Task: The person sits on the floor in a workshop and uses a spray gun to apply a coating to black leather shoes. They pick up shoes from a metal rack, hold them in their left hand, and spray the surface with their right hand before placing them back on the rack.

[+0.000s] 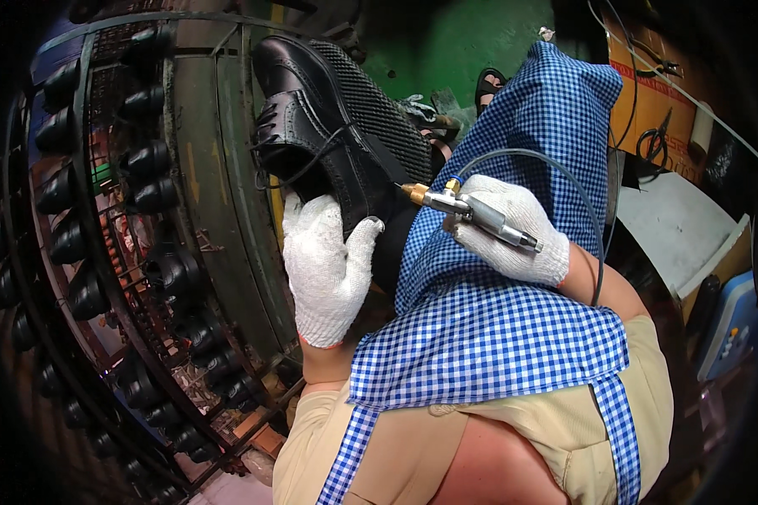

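- The black lace-up shoe [290, 84] is in the upper middle-left of the frame, toe toward the top, its ridged sole [366, 97] facing right.
- The left hand [328, 261], in a white knit glove, grasps the shoe at its opening: fingers partly hidden inside, thumb along the outside of the heel end.
- The right hand [509, 227], gloved alike, near the centre, has its fingers wrapped around a metal nozzle tool [488, 220].
- The tool's brass tip points left, close to the shoe; whether they touch, I cannot tell.
- A grey hose [556, 162] arches from the tool over the right wrist.
- A blue-and-white checked apron [488, 353] covers the lap.
- Left side: a metal rack [82, 126] bearing black shoes [147, 158].
- Upper right: scissors [653, 147] beside a brown box [627, 109].
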Demonstrator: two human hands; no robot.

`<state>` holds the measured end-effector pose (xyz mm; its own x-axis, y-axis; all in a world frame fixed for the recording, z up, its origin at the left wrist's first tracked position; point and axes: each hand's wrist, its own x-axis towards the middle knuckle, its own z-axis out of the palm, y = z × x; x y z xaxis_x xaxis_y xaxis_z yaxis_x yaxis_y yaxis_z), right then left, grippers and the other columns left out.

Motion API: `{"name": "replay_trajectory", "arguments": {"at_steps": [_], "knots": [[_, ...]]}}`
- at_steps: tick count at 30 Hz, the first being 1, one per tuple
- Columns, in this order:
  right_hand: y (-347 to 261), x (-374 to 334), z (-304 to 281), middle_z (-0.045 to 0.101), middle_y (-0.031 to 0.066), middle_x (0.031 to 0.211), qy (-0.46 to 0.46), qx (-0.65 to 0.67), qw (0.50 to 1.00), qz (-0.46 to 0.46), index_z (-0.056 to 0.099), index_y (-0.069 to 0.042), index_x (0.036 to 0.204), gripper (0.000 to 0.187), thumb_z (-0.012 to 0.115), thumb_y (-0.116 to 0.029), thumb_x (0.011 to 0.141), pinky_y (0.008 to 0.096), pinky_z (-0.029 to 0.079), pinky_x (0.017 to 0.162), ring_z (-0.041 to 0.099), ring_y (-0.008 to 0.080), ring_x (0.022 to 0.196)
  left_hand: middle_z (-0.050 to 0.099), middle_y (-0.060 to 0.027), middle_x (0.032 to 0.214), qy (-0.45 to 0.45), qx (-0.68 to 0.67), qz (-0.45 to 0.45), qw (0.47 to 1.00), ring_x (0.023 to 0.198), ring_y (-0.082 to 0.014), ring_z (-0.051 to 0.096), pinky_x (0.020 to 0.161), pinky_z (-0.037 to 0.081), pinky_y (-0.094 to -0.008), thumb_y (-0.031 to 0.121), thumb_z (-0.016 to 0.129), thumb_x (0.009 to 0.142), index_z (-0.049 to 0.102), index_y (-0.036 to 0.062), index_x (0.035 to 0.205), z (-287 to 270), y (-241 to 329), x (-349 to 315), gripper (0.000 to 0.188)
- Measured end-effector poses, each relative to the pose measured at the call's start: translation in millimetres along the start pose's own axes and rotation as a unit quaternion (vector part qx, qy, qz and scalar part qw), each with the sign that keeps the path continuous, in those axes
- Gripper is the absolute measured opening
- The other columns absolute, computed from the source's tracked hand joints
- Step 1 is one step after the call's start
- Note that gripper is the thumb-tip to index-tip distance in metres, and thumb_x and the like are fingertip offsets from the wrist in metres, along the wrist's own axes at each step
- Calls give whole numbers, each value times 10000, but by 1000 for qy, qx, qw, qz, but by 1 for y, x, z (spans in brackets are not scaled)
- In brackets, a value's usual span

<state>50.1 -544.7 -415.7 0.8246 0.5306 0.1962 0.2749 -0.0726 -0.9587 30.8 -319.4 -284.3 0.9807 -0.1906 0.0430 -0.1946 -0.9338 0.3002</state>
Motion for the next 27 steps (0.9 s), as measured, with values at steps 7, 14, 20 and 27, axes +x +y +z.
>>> {"name": "replay_trajectory", "arguments": {"at_steps": [7,14,20,27], "knots": [[-3,10,-1,615,86,793,14,14,1000,23,654,-71,905,223,686,-280,976,363,525,635,625,244,689,673,-200,963,4,-4,22,1000,929,-445,608,1019,414,-541,129,740,880,711,-3,1036,2,-2,1,206],[4,33,-7,592,91,816,75,153,981,90,622,-23,932,205,667,-211,1002,360,501,670,590,218,703,666,-188,937,-21,-33,24,999,915,-425,621,1000,428,-549,127,762,847,705,2,1021,-3,-5,2,222],[16,40,-8,675,73,940,147,139,976,80,633,10,1262,274,652,-125,1025,292,536,761,650,159,809,630,-148,897,-16,25,86,996,897,-372,631,1073,410,-581,231,832,803,637,31,915,-10,-23,-5,300],[54,76,32,579,59,970,149,-5,987,58,584,3,1181,217,649,-73,988,319,496,811,581,178,879,496,-126,767,120,-57,101,986,789,-407,566,1069,429,-580,311,885,745,535,56,808,-46,-43,-38,438]]}}
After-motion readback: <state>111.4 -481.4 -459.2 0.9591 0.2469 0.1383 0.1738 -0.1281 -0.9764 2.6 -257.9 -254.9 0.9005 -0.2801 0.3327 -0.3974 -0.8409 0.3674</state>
